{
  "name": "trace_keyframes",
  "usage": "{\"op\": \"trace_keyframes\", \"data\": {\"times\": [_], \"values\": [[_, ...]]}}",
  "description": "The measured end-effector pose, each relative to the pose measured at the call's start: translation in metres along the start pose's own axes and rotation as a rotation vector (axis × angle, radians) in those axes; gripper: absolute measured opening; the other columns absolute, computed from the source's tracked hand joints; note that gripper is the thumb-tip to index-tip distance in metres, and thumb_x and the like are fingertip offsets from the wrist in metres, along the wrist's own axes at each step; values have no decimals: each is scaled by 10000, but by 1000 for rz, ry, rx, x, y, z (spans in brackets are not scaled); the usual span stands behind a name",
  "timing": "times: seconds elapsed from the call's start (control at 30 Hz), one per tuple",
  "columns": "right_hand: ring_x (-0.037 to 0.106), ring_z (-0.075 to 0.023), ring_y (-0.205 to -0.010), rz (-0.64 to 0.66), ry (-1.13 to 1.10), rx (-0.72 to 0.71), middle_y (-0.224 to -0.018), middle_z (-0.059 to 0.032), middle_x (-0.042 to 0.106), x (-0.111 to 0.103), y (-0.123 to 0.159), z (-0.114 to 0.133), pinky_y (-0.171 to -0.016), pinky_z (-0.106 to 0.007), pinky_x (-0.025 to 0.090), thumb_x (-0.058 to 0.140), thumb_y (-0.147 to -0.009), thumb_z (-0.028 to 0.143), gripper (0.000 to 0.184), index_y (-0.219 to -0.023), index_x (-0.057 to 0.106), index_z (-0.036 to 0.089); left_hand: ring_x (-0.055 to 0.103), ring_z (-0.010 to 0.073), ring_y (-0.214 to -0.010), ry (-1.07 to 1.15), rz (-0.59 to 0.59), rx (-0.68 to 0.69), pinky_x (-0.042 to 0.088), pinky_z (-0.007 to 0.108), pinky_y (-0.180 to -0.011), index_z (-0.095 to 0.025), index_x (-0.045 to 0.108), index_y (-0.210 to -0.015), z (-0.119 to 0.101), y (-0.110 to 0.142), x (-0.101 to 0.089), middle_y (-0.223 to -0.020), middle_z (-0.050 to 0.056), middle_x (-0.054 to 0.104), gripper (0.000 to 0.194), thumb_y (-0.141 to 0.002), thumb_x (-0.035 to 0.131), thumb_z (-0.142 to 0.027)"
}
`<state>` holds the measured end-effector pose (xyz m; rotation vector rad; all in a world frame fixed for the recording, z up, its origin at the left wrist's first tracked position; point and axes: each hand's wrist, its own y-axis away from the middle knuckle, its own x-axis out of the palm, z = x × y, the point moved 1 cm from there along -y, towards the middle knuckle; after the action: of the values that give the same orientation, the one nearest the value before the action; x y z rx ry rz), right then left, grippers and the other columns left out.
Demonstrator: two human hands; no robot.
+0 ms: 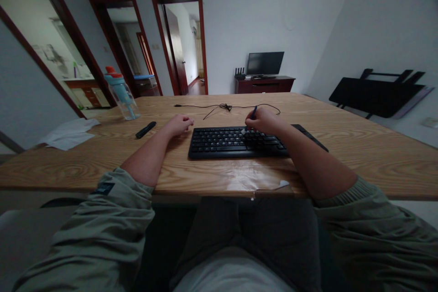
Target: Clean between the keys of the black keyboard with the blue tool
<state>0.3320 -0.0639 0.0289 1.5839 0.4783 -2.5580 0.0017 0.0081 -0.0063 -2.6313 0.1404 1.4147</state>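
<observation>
— While the right hand (265, 121) is over the keyboard (219, 143), what does it have hold of?

— A slim blue tool (254, 112), pinched in closed fingers, with its pale lower end down at about the middle of the keyboard.

— And the left hand (178, 125)?

— It is low over the table (369, 155), just left of the keyboard's far left corner, fingers loosely curled, about half open. Whether anything sits inside that curl, I cannot tell.

— How does the keyboard lie against the edges?

— Nearer the near edge than the far one, and roughly in line with it. A strip of wood separates the two, with a glossy patch (242, 173) on it and a small white scrap (284, 183) close to the rim.

— How much room on the far side?

— A band of tabletop, crossed by a thin black cable (225, 107) bunched midway, apart from the keyboard.

— And left?

— A dark slim object (146, 130) lies near the left hand, a clear bottle (125, 98) stands towards the far left corner, and white paper (70, 134) lies by the left edge.

— Right?

— A broad stretch of wood reaches the right edge. The right forearm (316, 159) slants in from the near right, hiding part of the keyboard.
</observation>
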Motion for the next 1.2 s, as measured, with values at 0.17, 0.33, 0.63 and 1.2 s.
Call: {"op": "trace_keyframes", "data": {"times": [0.17, 0.33, 0.63, 1.2], "values": [[511, -122, -569, -25, 33, 58, -675, -51, 649, 0, -1, -2, -531, -247, 305, 553, -845, 175, 173, -730, 665, 108, 464, 109, -518, 13, 1, -30, 352, 235, -490, -133, 688, -1000, -2, 2, 0, -787, 45, 609, 325, -919, 501, -386], [539, -130, -609, -44, 57, 67, -702, -53, 656, 1, -3, -3, -545, -238, 317, 561, -851, 183, 164, -766, 682, 111, 477, 118, -533, 24, 5, -30, 357, 233, -483, -134, 686, -1008, -3, 2, -1, -787, 53, 608, 323, -912, 509, -387], [578, -153, -703, -99, 160, 29, -827, -86, 691, 9, -10, -4, -615, -241, 326, 530, -906, 194, 213, -900, 721, 98, 470, 121, -529, 45, 6, -30, 351, 240, -462, -134, 685, -1016, 0, 0, 0, -821, 56, 616, 316, -880, 522, -369], [551, -185, -641, 120, 19, 32, -666, -81, 620, -29, 13, -21, -607, -303, 386, 569, -827, 252, 197, -724, 697, 143, 510, 147, -641, -6, -7, -16, 371, 233, -501, -124, 688, -1011, -9, 7, -4, -838, 78, 618, 338, -915, 487, -379]]}}
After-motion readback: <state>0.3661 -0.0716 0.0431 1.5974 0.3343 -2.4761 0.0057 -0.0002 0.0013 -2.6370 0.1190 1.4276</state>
